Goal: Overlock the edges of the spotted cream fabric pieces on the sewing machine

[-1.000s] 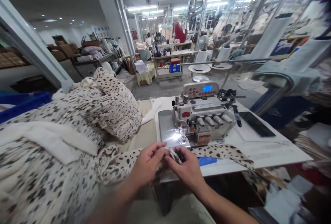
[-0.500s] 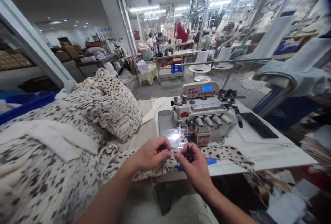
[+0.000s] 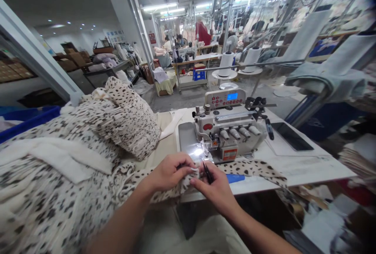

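A heap of spotted cream fabric (image 3: pixel 73 183) is piled to the left of the hands; a white sewing table (image 3: pixel 305 172) is set ahead and to the right of them, with an overlock sewing machine (image 3: pixel 226 128) just ahead; a strip of the fabric (image 3: pixel 188 181) is pinched between the fingers of the left hand (image 3: pixel 167 172); a small black pointed tool (image 3: pixel 208 172) is gripped by the right hand (image 3: pixel 219 189), just beside the strip.

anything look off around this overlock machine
Nothing looks damaged or spilled. The only slightly odd thing is a dark phone or tablet lying flat on the white sewing table, right of the overlock machine, where loose electronics seem out of place among work gear.
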Tool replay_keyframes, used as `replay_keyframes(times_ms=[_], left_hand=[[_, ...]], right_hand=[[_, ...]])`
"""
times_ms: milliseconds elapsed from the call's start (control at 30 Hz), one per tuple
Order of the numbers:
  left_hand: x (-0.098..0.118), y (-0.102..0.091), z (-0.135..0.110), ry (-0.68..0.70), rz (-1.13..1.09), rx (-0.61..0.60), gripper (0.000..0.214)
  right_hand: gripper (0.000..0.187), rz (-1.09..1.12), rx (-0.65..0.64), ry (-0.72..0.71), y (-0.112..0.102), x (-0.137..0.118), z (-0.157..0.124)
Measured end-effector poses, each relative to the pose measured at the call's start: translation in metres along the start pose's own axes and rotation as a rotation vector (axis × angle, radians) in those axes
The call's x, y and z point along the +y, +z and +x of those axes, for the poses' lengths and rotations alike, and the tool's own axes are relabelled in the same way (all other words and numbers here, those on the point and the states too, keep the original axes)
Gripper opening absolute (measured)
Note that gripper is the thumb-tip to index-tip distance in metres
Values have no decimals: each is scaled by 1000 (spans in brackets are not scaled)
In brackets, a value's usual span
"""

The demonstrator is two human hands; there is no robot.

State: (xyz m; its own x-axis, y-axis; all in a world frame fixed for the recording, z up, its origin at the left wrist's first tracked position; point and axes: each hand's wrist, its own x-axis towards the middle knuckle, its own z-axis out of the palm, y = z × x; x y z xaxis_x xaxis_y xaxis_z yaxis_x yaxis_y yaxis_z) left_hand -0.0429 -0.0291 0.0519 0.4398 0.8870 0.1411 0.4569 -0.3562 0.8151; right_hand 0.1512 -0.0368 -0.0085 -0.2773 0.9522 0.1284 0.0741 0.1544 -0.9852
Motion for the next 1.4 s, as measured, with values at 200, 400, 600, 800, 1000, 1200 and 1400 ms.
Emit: replay_keyframes(times_ms=[200, 400, 600, 800, 1000, 1200, 1400], left_hand=[[-1, -2, -2, -45, -35, 5, 16], [-9, -1, -2, -137, -86, 59, 14], [-16, 2, -5, -236, -133, 127, 19], [-17, 2, -8, -250, -83, 111, 24], [-21, 7, -8, -205, -91, 154, 19], [-27, 14, -9, -165, -158, 241, 16], [-25, 18, -8, -113, -186, 256, 20]], right_hand=[[31, -85, 31, -82, 2, 0, 1], [28, -152, 14, -10, 0, -4, 3], [26, -180, 3, -75, 0, -7, 4], [28, -148, -45, 9, -3, -7, 5], [26, -148, -8, 11, -1, -8, 5], [26, -43, 58, 45, 6, -4, 2], [34, 201, 40, 172, 5, -1, 1]])
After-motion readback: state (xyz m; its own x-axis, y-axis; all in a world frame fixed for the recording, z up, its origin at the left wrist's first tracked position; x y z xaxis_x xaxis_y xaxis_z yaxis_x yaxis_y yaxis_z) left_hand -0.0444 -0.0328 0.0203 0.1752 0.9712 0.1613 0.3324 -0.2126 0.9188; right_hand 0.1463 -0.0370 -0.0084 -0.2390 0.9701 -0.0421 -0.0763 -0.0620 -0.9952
